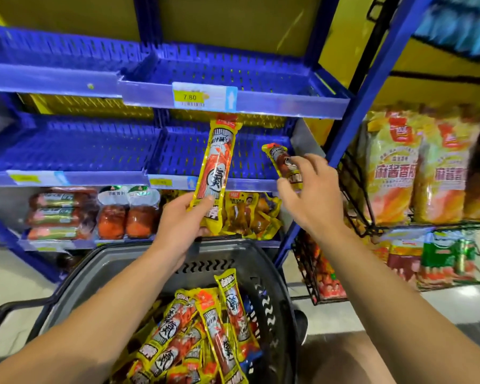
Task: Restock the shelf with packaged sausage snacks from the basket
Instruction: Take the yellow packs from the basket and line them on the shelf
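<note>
From my head camera, my left hand point(184, 217) grips the lower end of a long yellow plastic sausage snack pack with a red and white label point(216, 173), holding it tilted upright in front of the blue perforated plastic shelf tray point(183, 153), its top end just under the price strip of the tray above. My right hand point(309, 194) pinches a shorter yellow sausage pack with a brown label point(281, 162) between thumb and fingers, holding it over the right part of that same tray, its far end pointing into the shelf; I cannot tell whether it touches the tray floor.

Below my forearms sits the dark grey plastic basket point(272, 297), with a heap of more yellow sausage packs point(203, 336) lying slantwise inside it.

On the shelf under the blue tray stand red vacuum-packed meats point(128, 217) and small yellow pouches point(250, 214). To the right, a black wire rack point(355, 195) carries large orange-yellow bags point(416, 167).
</note>
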A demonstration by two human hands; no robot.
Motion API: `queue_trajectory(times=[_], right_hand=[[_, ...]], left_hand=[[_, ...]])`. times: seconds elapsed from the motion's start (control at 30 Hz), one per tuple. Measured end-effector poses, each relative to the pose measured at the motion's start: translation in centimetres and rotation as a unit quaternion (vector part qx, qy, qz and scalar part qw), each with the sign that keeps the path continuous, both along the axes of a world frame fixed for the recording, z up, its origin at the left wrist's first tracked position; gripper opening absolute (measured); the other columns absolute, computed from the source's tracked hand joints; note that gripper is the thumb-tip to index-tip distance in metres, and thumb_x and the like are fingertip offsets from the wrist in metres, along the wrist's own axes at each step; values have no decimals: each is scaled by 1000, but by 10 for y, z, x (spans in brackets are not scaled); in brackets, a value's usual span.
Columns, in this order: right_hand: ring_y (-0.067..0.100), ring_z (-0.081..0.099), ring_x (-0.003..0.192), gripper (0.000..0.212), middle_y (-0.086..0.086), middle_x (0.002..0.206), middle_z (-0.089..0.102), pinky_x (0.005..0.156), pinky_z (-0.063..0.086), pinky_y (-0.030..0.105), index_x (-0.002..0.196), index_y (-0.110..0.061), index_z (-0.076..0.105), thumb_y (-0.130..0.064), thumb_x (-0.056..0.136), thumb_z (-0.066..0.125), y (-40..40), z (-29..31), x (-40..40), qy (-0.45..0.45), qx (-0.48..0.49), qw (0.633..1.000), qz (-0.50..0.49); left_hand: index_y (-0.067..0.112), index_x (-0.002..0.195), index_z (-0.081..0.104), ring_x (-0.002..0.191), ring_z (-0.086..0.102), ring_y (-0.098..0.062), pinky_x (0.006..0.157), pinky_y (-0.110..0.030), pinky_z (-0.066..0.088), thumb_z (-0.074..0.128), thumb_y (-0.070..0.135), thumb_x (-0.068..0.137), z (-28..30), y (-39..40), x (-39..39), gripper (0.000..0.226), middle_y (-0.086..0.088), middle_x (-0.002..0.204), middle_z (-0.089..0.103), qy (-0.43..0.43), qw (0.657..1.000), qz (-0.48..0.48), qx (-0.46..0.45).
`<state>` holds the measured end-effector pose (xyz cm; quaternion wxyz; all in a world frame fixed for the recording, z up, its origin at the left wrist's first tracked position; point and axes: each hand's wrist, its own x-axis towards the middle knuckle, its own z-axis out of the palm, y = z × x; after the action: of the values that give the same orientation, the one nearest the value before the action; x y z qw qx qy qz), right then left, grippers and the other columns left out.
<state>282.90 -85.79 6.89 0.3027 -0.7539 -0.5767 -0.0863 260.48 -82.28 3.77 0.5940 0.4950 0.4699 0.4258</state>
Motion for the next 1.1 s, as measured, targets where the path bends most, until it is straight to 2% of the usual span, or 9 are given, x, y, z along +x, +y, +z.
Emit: queue_trajectory(times=[0.1, 0.23, 0.3, 0.4, 0.67, 0.8, 0.93, 1.0, 1.1], right_hand=[[36, 47, 128, 54, 9, 145, 49, 108, 40, 44, 134, -14, 60, -43, 91, 44, 6, -10, 6, -29, -75, 995, 56], [36, 49, 125, 46, 9, 150, 45, 106, 43, 44, 139, -14, 54, -36, 100, 44, 18, -14, 6, -52, -101, 993, 26], [38, 50, 122, 50, 10, 148, 46, 105, 42, 45, 139, -12, 53, -39, 100, 37, 24, -14, 6, -61, -113, 992, 17], [41, 51, 116, 49, 12, 145, 46, 102, 42, 46, 139, -11, 52, -37, 101, 35, 31, -14, 6, -72, -130, 989, 6], [36, 45, 118, 47, 9, 146, 41, 100, 42, 46, 144, -19, 46, -38, 103, 34, 42, -10, 15, -94, -192, 977, -14], [37, 37, 130, 58, 10, 148, 40, 112, 31, 45, 151, -19, 34, -45, 99, 35, 39, -11, 16, -112, -195, 974, -1], [35, 29, 144, 70, 16, 153, 39, 122, 17, 44, 152, -13, 34, -49, 92, 35, 19, -9, 14, -129, -127, 983, 21], [35, 25, 147, 68, 15, 156, 35, 122, 16, 43, 153, -13, 33, -47, 95, 44, 7, -9, 15, -122, -119, 984, 44], [33, 17, 150, 73, 12, 160, 26, 123, 11, 41, 155, -14, 26, -46, 95, 54, -4, -14, 24, -128, -149, 977, 76]], left_hand=[[18, 110, 69, 83, 70, -17, 67, -31, 56, 56, 25, 98, -1, 1, 1, 19, -4, 98, 75, 4, 1000, -5, -3], [21, 112, 69, 95, 70, -24, 84, -43, 58, 57, 29, 97, -4, 1, -1, 21, -3, 104, 74, 14, 1000, -5, -8], [21, 110, 70, 88, 71, -17, 80, -39, 59, 57, 28, 97, -3, 0, -1, 20, 1, 98, 75, 17, 1000, -1, -5], [21, 99, 71, 69, 68, -2, 64, -28, 54, 57, 25, 97, 1, 1, 0, 15, 8, 82, 75, 19, 1000, 3, 0], [20, 103, 72, 86, 68, -24, 77, -39, 57, 58, 32, 96, 6, 3, 9, 20, -7, 98, 75, 29, 999, -15, -17], [14, 98, 72, 73, 65, -16, 65, -31, 52, 56, 21, 94, 6, 6, 19, 18, -6, 88, 74, 31, 999, -16, -33], [14, 92, 70, 59, 63, -7, 66, -30, 54, 58, 17, 93, 12, 10, 34, 12, 7, 69, 72, 25, 998, -29, -43], [13, 98, 71, 64, 65, -11, 71, -31, 55, 62, 21, 93, 15, 13, 44, 13, 1, 81, 74, 31, 998, -46, -34], [10, 114, 64, 68, 65, -19, 66, -28, 57, 63, 27, 94, 19, 19, 63, 27, -7, 96, 71, 38, 998, -50, -22]])
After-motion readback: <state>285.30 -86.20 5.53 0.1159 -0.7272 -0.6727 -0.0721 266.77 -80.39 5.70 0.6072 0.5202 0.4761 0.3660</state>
